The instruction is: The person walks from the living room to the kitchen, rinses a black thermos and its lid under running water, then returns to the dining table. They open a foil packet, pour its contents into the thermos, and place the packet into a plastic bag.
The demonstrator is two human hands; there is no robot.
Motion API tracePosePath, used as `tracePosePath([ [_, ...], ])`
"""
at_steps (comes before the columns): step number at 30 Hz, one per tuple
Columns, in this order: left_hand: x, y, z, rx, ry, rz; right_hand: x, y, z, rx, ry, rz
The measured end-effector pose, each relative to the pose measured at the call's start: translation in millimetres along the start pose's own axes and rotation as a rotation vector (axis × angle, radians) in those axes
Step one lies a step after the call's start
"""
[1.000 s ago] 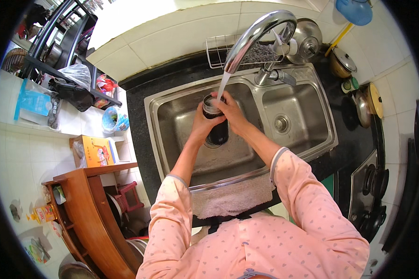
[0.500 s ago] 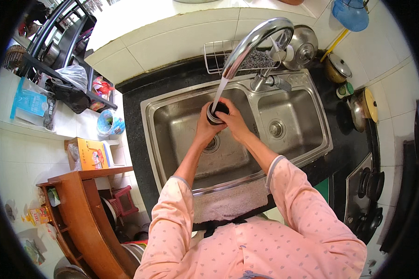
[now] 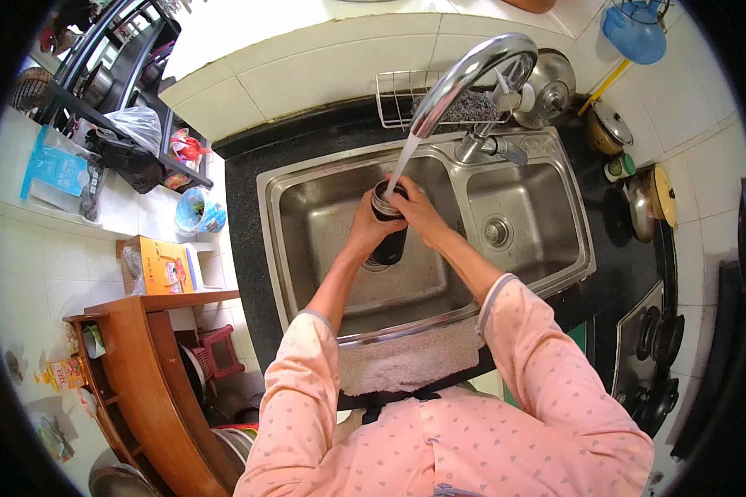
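Observation:
A dark flask (image 3: 389, 249) with a shiny metal rim is tilted over the left sink basin (image 3: 323, 282), its open mouth towards the tap (image 3: 464, 70). Running water (image 3: 402, 167) falls from the spout onto the mouth. My left hand (image 3: 368, 229) wraps round the flask's left side below the rim. My right hand (image 3: 423, 217) closes on its right side, with fingers at the rim. Part of the drain (image 3: 376, 266) is hidden behind the flask.
Beside the left basin is a smaller right basin (image 3: 526, 215). A wire rack (image 3: 394, 108) and a metal lid (image 3: 554, 93) stand behind the tap. A towel (image 3: 410, 360) lies along the front edge. A gas stove (image 3: 642, 348) is on the right, a wooden cabinet (image 3: 137, 356) on the left.
The flask has been tipped, so its dark side now shows below my hands and its mouth leans towards the stream. My view has shifted slightly.

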State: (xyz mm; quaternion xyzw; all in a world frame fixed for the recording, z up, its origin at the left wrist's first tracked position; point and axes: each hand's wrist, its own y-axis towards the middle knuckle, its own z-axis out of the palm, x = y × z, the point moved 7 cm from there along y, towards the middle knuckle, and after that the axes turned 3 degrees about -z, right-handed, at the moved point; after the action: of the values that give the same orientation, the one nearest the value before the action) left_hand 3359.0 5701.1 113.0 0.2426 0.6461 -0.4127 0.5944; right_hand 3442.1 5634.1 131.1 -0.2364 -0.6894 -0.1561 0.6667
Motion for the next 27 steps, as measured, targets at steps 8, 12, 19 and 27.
tracePosePath([
  [8,36,3,7,0.045,-0.242,-0.302,5,16,-7,0.004,-0.206,-0.188],
  [12,63,-7,24,0.121,-0.616,-0.494,-20,17,-12,-0.028,-0.092,0.043],
  [19,66,-30,21,0.098,-0.818,-0.621,-33,14,-2,0.064,-0.124,0.214],
  [27,46,-42,3,0.092,-0.484,-0.598,-33,21,15,0.215,-0.067,0.236],
])
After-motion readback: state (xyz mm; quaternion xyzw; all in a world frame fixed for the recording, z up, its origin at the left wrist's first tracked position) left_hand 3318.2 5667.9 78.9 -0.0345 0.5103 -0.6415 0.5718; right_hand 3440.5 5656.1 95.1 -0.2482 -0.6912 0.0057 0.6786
